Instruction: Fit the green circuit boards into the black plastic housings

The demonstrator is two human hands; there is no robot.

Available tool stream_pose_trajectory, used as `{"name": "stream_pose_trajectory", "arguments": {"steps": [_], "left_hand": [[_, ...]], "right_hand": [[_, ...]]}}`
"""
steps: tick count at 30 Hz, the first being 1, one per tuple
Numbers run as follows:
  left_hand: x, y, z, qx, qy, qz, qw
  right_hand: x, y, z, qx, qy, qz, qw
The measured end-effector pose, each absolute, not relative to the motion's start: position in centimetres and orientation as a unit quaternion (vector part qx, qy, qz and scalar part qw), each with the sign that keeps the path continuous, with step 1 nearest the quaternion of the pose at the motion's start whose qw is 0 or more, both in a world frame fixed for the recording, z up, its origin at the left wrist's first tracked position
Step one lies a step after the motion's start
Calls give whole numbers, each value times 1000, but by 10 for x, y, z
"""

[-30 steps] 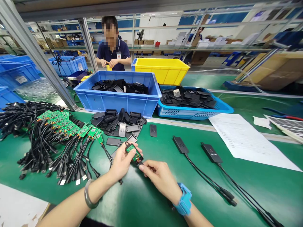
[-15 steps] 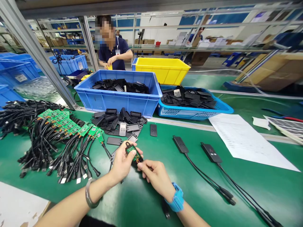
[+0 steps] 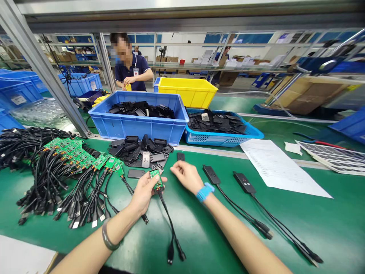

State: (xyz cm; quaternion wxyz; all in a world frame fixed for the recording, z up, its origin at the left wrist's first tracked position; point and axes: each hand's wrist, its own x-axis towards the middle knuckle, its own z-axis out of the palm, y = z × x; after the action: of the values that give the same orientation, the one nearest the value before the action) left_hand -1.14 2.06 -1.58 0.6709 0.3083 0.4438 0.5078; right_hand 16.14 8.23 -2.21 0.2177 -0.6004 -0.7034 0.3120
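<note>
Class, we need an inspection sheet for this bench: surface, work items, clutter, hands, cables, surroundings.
Surface: glossy green tabletop; spills, nothing seen.
Work items: green circuit board in hand; two black cased units lying right.
Clutter: loose black casings heaped before the blue bin; printed sheet at right.
Hands: left hand grips the board; right hand beside a black cover, contact unclear.
Cables: forked lead hanging from the board; bunched black cables left.
Surroundings: yellow bin, teal basket, co-worker beyond.

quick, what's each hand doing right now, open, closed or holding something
Left hand: closed, holding a green circuit board.
Right hand: loosely curled near a flat black cover; whether it grips anything cannot be told.
</note>
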Motion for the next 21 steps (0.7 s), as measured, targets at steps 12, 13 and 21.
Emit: {"name": "stream_pose_trajectory", "arguments": {"steps": [12, 13, 21], "left_hand": [[-10, 16, -24, 347, 397, 458, 716], [-10, 15, -25, 347, 394, 450, 722], [-7, 13, -32, 391, 374, 384, 748]], "right_hand": [[187, 100, -31, -624, -663, 273, 310], [187, 90, -26, -616, -656, 288, 326], [164, 31, -7, -485, -528, 521, 463]]}}
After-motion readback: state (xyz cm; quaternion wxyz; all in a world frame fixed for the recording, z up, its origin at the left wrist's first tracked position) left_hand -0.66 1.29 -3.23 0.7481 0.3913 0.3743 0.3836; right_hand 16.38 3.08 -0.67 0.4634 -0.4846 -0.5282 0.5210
